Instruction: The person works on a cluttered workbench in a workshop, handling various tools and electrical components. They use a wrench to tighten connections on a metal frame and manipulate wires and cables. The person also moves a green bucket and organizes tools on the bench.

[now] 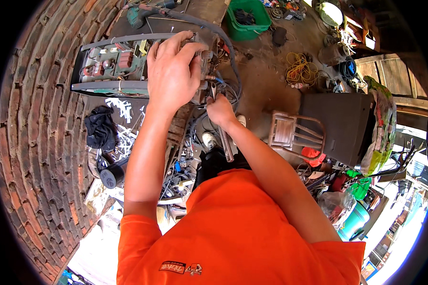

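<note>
An electrical machine, its cover off and looking like a welding machine, stands at the upper left with circuit boards and wiring showing. My left hand is laid over its right end, the bent fingers spread across the top edge and gripping there. My right hand is wrapped round a long steel wrench. The wrench's upper end meets the front of the machine, close to a cable connector. Whether the jaw sits on a nut is too small to tell.
A brick wall rises on the left. Thick cable loops beside the machine. A green bin stands at the back, with yellow cord on the floor. A wooden chair is at right; white scraps lie below the machine.
</note>
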`<state>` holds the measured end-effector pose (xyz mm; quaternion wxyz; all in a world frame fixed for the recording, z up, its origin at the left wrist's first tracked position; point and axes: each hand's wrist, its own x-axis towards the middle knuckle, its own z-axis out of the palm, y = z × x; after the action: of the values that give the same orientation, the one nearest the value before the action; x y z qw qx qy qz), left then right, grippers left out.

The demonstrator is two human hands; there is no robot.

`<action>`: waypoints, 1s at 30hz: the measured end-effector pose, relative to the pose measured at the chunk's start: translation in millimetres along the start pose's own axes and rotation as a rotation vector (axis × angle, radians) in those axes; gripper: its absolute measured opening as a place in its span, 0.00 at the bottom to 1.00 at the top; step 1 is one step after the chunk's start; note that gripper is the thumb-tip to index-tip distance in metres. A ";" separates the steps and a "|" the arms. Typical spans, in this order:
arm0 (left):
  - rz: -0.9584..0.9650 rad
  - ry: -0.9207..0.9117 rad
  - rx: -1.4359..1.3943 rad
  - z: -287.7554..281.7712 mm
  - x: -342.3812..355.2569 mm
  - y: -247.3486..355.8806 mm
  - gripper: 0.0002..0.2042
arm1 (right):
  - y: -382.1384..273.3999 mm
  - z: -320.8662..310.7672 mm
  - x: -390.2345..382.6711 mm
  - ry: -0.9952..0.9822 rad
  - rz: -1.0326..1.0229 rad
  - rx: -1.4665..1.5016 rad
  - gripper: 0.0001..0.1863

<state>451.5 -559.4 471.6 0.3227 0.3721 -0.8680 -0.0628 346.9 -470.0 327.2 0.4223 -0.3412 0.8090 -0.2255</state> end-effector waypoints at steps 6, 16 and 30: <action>-0.002 -0.035 0.010 0.2 -0.5 -1.4 0.09 | 12.7 22.6 -13.2 0.141 -0.067 0.093 0.15; -0.004 -0.031 -0.028 -0.9 1.3 -1.6 0.08 | 45.0 48.5 0.7 0.181 -0.217 0.079 0.23; -0.004 0.062 -0.105 -5.0 0.2 2.1 0.08 | 68.8 17.9 -13.2 0.045 -0.106 0.160 0.12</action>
<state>453.2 -557.4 476.3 0.3683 0.3580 -0.8525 -0.0973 342.4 -415.8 279.6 0.4173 -0.3434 0.7786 -0.3191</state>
